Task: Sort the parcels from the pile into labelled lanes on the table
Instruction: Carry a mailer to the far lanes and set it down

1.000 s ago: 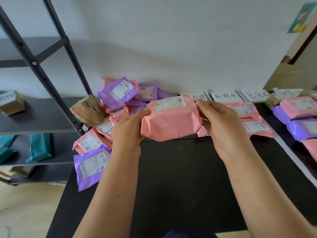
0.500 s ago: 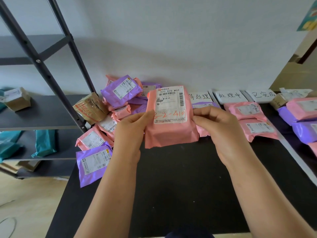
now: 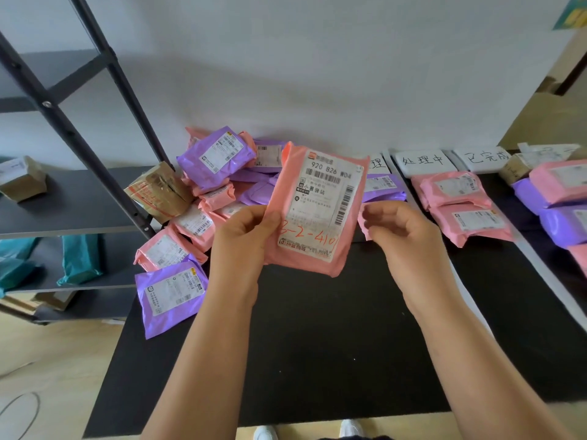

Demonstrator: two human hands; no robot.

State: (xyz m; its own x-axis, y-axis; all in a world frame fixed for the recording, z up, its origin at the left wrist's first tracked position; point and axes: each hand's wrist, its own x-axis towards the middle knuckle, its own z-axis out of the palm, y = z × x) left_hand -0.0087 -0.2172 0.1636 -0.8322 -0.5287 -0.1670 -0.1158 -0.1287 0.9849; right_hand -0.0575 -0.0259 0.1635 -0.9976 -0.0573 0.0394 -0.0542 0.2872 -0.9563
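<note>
My left hand (image 3: 244, 236) grips the left edge of a pink parcel (image 3: 317, 198) and holds it upright above the black table (image 3: 317, 344), its white shipping label with red handwriting facing me. My right hand (image 3: 403, 236) hovers just right of that parcel with loosely curled fingers and nothing in it. The pile (image 3: 216, 163) of pink and purple parcels lies at the table's back left. White lane labels (image 3: 422, 160) (image 3: 486, 157) line the back edge; a third is partly hidden behind the held parcel.
A purple parcel (image 3: 384, 185) lies in the first lane, two pink ones (image 3: 451, 188) in the middle lane, several more (image 3: 559, 179) at far right. A cardboard box (image 3: 158, 192) leans by the pile. A dark shelf rack (image 3: 63, 131) stands left.
The pink parcel was turned from flat to upright with its label toward me. My right hand has let go of its right edge; my left hand keeps hold.
</note>
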